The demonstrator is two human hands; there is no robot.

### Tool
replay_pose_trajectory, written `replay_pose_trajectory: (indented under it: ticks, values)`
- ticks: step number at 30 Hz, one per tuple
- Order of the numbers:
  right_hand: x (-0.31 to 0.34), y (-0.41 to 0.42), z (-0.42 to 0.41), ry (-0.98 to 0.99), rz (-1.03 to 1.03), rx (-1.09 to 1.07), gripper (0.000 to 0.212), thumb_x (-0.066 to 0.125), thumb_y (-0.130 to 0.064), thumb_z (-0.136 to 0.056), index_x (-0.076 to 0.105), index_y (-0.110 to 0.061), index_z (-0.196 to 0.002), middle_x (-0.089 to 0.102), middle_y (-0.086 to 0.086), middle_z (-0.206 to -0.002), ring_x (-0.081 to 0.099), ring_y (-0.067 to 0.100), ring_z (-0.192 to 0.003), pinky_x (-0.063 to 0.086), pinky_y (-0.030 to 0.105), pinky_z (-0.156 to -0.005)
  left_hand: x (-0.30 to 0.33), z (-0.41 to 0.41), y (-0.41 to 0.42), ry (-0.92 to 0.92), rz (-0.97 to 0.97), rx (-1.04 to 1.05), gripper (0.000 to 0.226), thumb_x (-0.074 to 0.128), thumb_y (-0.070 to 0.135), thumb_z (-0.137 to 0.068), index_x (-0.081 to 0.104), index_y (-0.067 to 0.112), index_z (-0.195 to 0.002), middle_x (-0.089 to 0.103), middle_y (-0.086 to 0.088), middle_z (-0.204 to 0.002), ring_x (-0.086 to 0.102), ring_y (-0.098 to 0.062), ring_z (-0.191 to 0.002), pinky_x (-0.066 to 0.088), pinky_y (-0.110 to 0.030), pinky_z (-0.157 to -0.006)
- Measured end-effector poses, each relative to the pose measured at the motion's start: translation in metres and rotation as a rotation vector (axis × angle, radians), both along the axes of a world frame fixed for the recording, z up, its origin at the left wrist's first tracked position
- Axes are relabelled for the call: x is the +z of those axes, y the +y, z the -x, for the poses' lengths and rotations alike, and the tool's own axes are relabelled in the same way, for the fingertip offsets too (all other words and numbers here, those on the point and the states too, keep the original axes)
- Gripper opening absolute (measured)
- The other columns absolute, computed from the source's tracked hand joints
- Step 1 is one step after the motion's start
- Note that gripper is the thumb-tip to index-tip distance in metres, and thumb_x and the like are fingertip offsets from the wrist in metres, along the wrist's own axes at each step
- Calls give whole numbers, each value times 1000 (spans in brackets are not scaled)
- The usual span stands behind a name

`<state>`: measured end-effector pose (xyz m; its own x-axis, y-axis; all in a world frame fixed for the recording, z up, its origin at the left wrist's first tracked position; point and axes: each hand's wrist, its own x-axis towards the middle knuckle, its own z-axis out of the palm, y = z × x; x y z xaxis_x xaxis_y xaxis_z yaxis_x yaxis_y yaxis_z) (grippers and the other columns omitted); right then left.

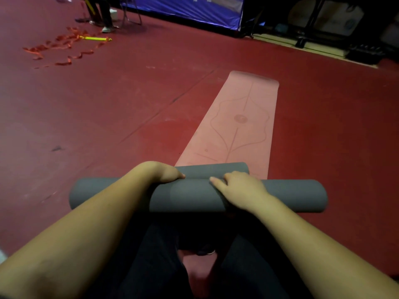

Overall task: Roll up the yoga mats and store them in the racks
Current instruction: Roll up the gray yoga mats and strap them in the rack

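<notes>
A thick grey rolled yoga mat (291,195) lies crosswise on the red floor just in front of my knees. My left hand (165,172) grips its top near the middle, fingers curled over the far side. My right hand (239,187) holds the roll beside it, thumb pointing left along the seam. A second, shorter grey roll (216,168) sits right behind the first, at the near end of a pink mat (241,117). The pink mat lies flat and stretches away from me, with a printed line pattern on it.
Red ribbon scraps (60,48) and a yellow strap (95,38) litter the floor at far left, near a person's feet (106,29) and a chair. A blue banner (194,9) stands at the back. Dark racks and equipment (323,24) fill the back right.
</notes>
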<state>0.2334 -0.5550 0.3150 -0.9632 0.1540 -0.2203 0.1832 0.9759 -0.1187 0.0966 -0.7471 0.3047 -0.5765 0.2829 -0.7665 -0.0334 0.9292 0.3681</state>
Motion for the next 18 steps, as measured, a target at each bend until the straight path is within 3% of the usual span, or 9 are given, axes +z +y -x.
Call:
replay_pose_trajectory:
  ticks: [3,4,8,13,18]
  values:
    - [-11,-9,-9,104,-143,-2,83,13,-77,-86,63,-15,-111,65,8,-114,57,29,-109,39,42,-93,1,0,2,-109,-55,43,46,49,43,-101,60,8,-129,63,-12,-129,61,-28,-116,44,-42,-105]
    - [-13,-11,-8,125,-173,-13,88,7,-78,-81,64,-16,-108,66,7,-112,58,28,-106,39,41,-91,0,1,3,-69,-57,34,47,50,44,-101,61,8,-129,63,-12,-130,61,-28,-116,44,-41,-105]
    - [-14,-11,2,128,-177,-49,74,21,-72,-91,66,-15,-104,68,8,-108,61,30,-103,40,42,-88,-5,5,0,274,59,-91,60,40,56,-101,63,9,-129,57,-12,-139,54,-28,-126,39,-37,-103]
    - [-11,-11,11,98,-151,-32,70,25,-68,-94,66,-14,-109,68,10,-114,60,31,-109,40,42,-92,-7,-8,-10,815,33,-94,43,30,45,-102,61,15,-95,68,-12,-106,60,-32,-96,41,-36,-73]
    - [-4,-5,17,17,-62,-73,71,24,-69,-94,67,-14,-112,66,10,-120,59,29,-114,43,39,-92,-16,-39,-22,1035,-61,26,45,32,42,-102,54,14,-74,66,-13,-86,60,-36,-83,42,-40,-69]
